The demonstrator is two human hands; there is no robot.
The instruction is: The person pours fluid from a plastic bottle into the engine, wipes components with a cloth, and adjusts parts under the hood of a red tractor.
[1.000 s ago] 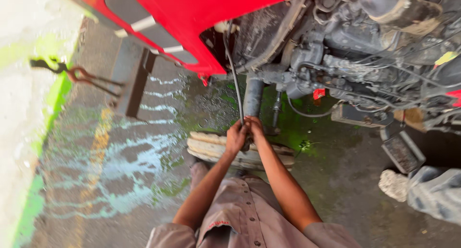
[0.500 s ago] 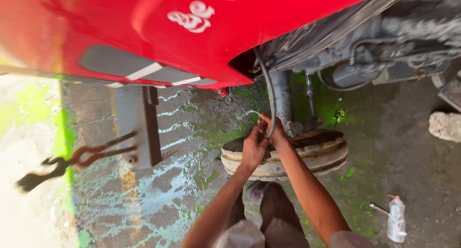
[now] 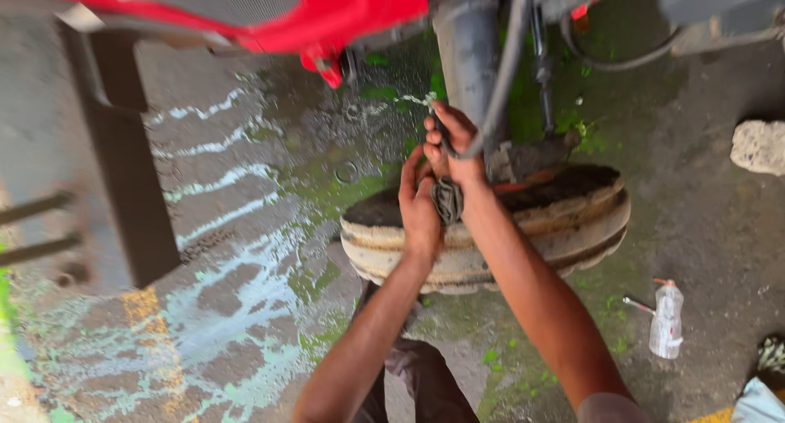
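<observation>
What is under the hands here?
Under the left hand and right hand sits a worn round drum on wet concrete. The hands and forearms cover its middle.

A small clear plastic bottle stands on the floor.

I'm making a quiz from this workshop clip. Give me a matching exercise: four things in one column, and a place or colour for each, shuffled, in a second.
Things:
1. bottle
2. panel
3. hose
4. drum

Descriptions:
A. red, overhead at the top
B. clear, standing on the floor at right
C. round, rusty, just beyond the hands
D. dark, hanging, gripped by the right hand

Pairs: 1-B, 2-A, 3-D, 4-C
</observation>
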